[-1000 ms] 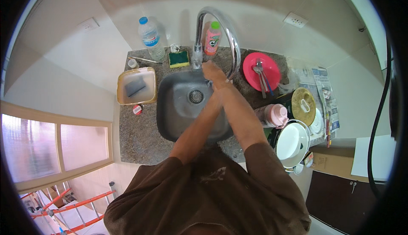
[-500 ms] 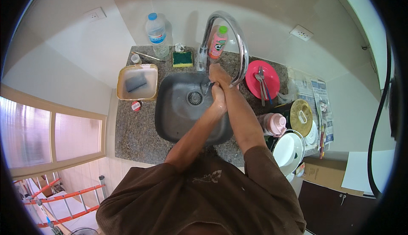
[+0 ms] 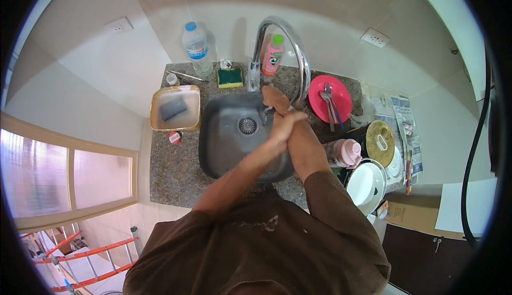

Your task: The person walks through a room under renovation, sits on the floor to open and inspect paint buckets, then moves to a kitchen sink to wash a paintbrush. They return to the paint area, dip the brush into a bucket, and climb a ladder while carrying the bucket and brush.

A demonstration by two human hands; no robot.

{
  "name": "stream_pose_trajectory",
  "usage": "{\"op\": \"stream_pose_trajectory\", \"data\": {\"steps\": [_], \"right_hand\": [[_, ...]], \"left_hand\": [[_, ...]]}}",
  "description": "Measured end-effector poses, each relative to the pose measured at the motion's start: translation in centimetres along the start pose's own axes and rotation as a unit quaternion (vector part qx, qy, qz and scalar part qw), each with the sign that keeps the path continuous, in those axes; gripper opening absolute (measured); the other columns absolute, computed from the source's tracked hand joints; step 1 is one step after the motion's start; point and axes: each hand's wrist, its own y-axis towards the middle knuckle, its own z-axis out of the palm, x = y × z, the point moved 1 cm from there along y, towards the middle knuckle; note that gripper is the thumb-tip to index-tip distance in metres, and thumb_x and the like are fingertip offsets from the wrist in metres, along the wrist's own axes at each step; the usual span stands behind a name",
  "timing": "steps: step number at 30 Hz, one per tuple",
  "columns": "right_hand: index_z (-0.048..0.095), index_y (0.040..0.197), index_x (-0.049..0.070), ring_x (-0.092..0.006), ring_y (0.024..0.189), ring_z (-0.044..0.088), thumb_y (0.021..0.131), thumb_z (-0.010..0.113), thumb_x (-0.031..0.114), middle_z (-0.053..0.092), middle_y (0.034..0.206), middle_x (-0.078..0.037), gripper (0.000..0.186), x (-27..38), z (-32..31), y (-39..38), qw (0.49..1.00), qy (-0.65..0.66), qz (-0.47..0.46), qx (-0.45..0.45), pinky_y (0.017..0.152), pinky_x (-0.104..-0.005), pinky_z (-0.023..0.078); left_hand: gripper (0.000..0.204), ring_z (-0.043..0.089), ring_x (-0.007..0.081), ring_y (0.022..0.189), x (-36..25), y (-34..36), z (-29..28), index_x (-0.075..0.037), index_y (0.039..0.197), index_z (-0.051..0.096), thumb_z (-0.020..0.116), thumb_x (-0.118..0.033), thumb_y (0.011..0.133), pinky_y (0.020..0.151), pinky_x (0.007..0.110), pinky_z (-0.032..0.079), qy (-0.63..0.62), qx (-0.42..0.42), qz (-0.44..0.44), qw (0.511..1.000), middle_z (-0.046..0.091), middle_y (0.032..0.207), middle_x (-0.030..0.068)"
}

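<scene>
My left hand point(image 3: 287, 126) is closed around my right forearm just above the wrist, with its fingers wrapped over the top. My right hand point(image 3: 276, 98) reaches over the far right rim of the dark grey sink point(image 3: 224, 159), beside the curved chrome faucet point(image 3: 304, 60). Its back faces up and its fingers are mostly hidden, so I cannot tell how they are held. Water shows near the right hand, above the basin. A round metal drain point(image 3: 247, 126) lies in the sink's floor.
A green-yellow sponge point(image 3: 230, 78), a clear bottle point(image 3: 197, 49) and a pink bottle point(image 3: 273, 56) stand behind the sink. At left sits a plastic tub point(image 3: 153, 108) with a grey pad. At right are a red plate point(image 3: 318, 108) with cutlery, a pink-lidded bottle point(image 3: 349, 152) and a gold-lidded tin point(image 3: 380, 140).
My left hand has slid from the right wrist up onto the forearm, its fingers now over the top. The right hand stays by the faucet. The whole view has shifted slightly.
</scene>
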Motion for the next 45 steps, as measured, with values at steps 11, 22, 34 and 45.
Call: {"op": "stream_pose_trajectory", "data": {"steps": [11, 22, 34, 45], "right_hand": [[0.067, 0.107, 0.01, -0.026, 0.099, 0.065, 0.083, 0.055, 0.01, 0.067, 0.109, -0.01, 0.026, 6.6, -9.7, -3.5, 0.965, -0.126, -0.025, 0.227, 0.089, -0.0365, 0.049], [0.067, 0.105, 0.009, -0.0252, 0.096, 0.065, 0.085, 0.053, 0.012, 0.067, 0.109, -0.009, 0.025, 7.3, -9.7, -3.5, 0.951, -0.056, 0.008, 0.304, 0.087, -0.0362, 0.049], [0.067, 0.102, 0.007, -0.0288, 0.093, 0.065, 0.082, 0.056, 0.013, 0.067, 0.104, -0.013, 0.024, 7.1, -8.0, -2.1, 0.932, -0.011, 0.001, 0.363, 0.085, -0.039, 0.05], [0.067, 0.099, 0.004, -0.0322, 0.089, 0.065, 0.08, 0.058, 0.013, 0.066, 0.1, -0.017, 0.024, 5.2, -7.0, -3.4, 0.927, 0.015, 0.017, 0.375, 0.083, -0.0415, 0.05]], "left_hand": [[0.027, 0.06, 0.0264, 0.081, -1.1, 2.7, -0.4, -0.004, 0.103, 0.052, 0.061, -0.019, 0.081, 0.072, 0.044, 0.052, -0.233, -0.085, -0.03, 0.968, 0.058, 0.094, 0.0113], [0.069, 0.059, 0.0274, 0.09, 0.1, -2.3, 1.2, 0.002, 0.107, 0.054, 0.053, -0.062, 0.082, 0.084, 0.037, 0.049, -0.451, 0.065, -0.057, 0.888, 0.06, 0.095, 0.0151], [0.075, 0.054, 0.0327, 0.106, 2.7, 5.7, -2.1, -0.006, 0.124, 0.049, 0.05, -0.068, 0.08, 0.096, 0.046, 0.042, -0.414, -0.029, -0.021, 0.91, 0.056, 0.116, 0.0143], [0.05, 0.058, 0.0242, 0.099, 4.1, 4.2, -1.1, -0.009, 0.118, 0.052, 0.051, -0.05, 0.088, 0.086, 0.037, 0.048, -0.288, -0.093, 0.038, 0.952, 0.058, 0.108, 0.0093]]}}
